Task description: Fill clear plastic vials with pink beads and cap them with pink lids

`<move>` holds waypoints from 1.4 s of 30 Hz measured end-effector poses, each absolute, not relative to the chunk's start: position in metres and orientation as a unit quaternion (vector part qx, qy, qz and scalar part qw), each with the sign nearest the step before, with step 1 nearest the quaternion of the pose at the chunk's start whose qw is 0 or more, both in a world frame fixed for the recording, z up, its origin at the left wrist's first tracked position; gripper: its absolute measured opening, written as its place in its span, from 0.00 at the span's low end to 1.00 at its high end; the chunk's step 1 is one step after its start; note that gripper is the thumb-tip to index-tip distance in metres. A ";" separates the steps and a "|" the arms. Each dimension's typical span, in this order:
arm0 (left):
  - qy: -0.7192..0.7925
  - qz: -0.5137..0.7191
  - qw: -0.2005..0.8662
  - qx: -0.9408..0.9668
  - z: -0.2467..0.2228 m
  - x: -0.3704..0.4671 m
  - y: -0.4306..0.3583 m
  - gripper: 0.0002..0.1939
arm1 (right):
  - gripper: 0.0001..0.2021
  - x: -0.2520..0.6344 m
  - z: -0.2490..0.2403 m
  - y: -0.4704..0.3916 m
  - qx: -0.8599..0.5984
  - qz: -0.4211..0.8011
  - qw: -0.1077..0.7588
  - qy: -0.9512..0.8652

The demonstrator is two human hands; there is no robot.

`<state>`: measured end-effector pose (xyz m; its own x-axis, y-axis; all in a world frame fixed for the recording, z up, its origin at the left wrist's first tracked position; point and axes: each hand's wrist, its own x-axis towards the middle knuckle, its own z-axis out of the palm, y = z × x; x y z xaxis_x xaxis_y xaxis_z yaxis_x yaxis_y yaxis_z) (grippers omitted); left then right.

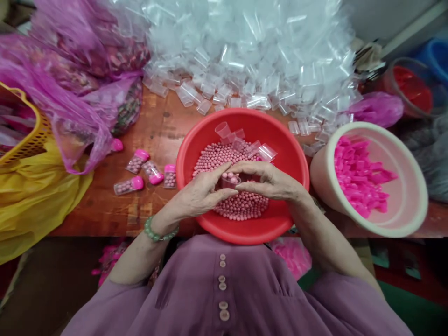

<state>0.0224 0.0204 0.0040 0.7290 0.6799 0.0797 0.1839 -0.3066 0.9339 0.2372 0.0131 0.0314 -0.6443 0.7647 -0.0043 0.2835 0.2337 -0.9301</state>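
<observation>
Over a red basin [245, 233] of pink beads [241, 207], my left hand [203, 189] is wrapped round a clear cup [230, 181] filled to the top with beads. My right hand [269, 179] meets it from the other side, its fingers bent, with the thumb tip by the cup's rim. Whether the right fingers grip the cup or something small cannot be made out. Behind the hands, several clear empty cups [268, 152] lie on the beads inside the basin.
Left of the basin lie several filled bottles with pink caps [137, 161]. A white bucket [381, 228] of pink parts stands at the right. Clear cups are heaped [252, 60] at the back. Purple bags [84, 93], a yellow bag [38, 196] and a yellow basket [38, 123] fill the left.
</observation>
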 end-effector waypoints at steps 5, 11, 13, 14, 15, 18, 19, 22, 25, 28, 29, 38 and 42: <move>0.307 0.248 0.526 0.754 0.005 0.023 0.019 0.13 | 0.11 0.246 0.035 0.015 -0.354 0.466 0.265 -0.766; 0.327 0.263 0.502 0.756 0.021 0.019 0.011 0.11 | 0.09 0.294 0.028 0.039 -0.580 0.233 0.245 -0.741; 0.318 0.254 0.514 0.755 0.021 0.019 0.010 0.12 | 0.09 0.301 0.024 0.047 -0.621 0.181 0.168 -0.744; 0.317 0.252 0.524 0.749 0.020 0.019 0.010 0.12 | 0.10 0.301 0.022 0.050 -0.629 0.167 0.120 -0.749; 0.318 0.247 0.540 0.739 0.018 0.019 0.010 0.13 | 0.10 0.300 0.021 0.052 -0.632 0.157 0.073 -0.755; 0.340 0.251 0.588 0.689 0.010 0.018 0.012 0.18 | 0.12 0.287 0.019 0.058 -0.628 0.119 -0.050 -0.767; 0.348 0.259 0.594 0.678 0.009 0.017 0.012 0.19 | 0.12 0.282 0.018 0.060 -0.626 0.101 -0.081 -0.769; 0.359 0.290 0.582 0.670 0.008 0.014 0.015 0.20 | 0.13 0.269 0.015 0.067 -0.608 0.059 -0.155 -0.777; 0.362 0.318 0.554 0.679 0.008 0.012 0.018 0.15 | 0.13 0.262 0.012 0.074 -0.576 0.059 -0.217 -0.786; 0.361 0.325 0.546 0.683 0.007 0.011 0.020 0.11 | 0.16 0.264 0.013 0.075 -0.572 0.064 -0.215 -0.789; 0.368 0.329 0.541 0.681 0.007 0.010 0.020 0.11 | 0.16 0.266 0.015 0.073 -0.576 0.059 -0.195 -0.791; 0.363 0.315 0.608 0.631 0.007 0.017 0.024 0.11 | 0.10 0.271 0.005 0.038 -0.504 0.155 -0.292 -0.798; 0.320 0.317 0.677 0.582 0.006 0.018 0.026 0.09 | 0.13 0.267 -0.010 0.033 -0.502 0.149 -0.293 -0.800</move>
